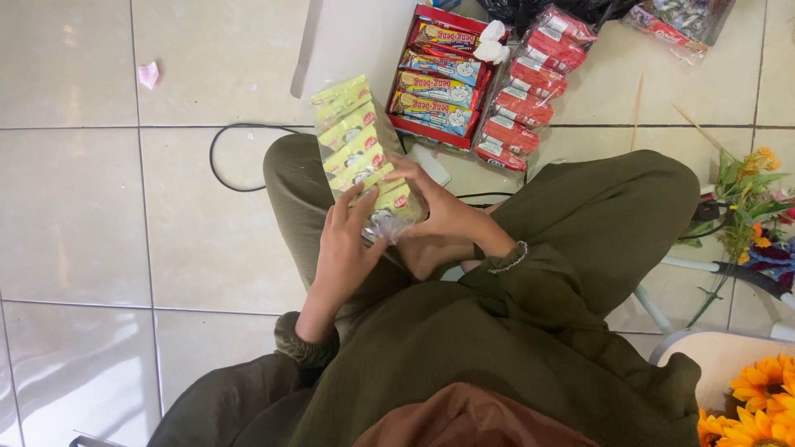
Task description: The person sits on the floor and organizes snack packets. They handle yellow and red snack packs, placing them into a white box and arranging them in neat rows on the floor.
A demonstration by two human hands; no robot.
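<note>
I see the fingers of my left hand (344, 248) curled around the near end of a clear bag of yellow-green snack packets (362, 149), gripping its lower left side. The fingers of my right hand (439, 217) are closed on the same end from the right, pinching the crinkled plastic where the bag gathers. The bag is held up over my lap, its far end tilted away towards the floor (74, 207), the packets stacked in a row inside it.

Just beyond the bag, on the tiles, lies a red open box of chocolate bars in yellow and blue wrappers (439, 79), and touching its right side a clear pack of red wafer bars (530, 83). A black cable (224, 157) loops across the floor to the left of my knee. A small pink scrap (148, 74) lies well apart at the upper left. Artificial sunflowers (754, 406) sit at the lower right, with a mixed flower bunch (749, 203) above them.
</note>
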